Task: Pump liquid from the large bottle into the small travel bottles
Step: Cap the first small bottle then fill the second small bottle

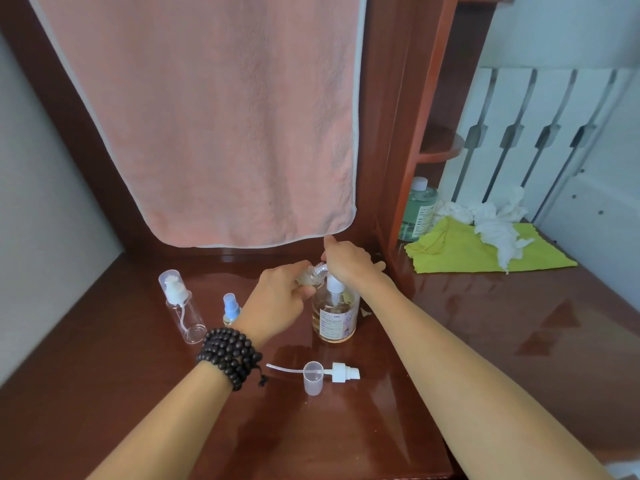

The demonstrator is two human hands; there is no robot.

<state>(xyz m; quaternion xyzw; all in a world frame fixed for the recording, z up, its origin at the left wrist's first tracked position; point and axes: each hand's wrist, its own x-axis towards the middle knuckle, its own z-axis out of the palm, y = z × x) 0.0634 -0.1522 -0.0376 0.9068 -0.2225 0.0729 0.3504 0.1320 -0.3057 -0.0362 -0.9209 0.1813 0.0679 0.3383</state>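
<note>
The large bottle [334,318] of amber liquid stands on the dark wooden table [138,393], its white pump on top. My right hand [348,263] rests over the pump head, fingers closed on it. My left hand [280,299] holds a small clear travel bottle [311,274] tilted with its open neck at the pump's spout. A taller clear travel bottle [181,306] with a white pump stands at the left. Beside it stands a tiny bottle with a blue spray top [231,309]. A loose white pump with its tube [341,372] and a clear cap [313,377] lie in front.
A pink towel [214,116] hangs down behind the table. To the right, a wooden shelf post [412,150] rises; beyond it stand a green bottle [417,209], a yellow cloth [478,251] and crumpled tissues [495,223]. A grey wall [41,220] bounds the left.
</note>
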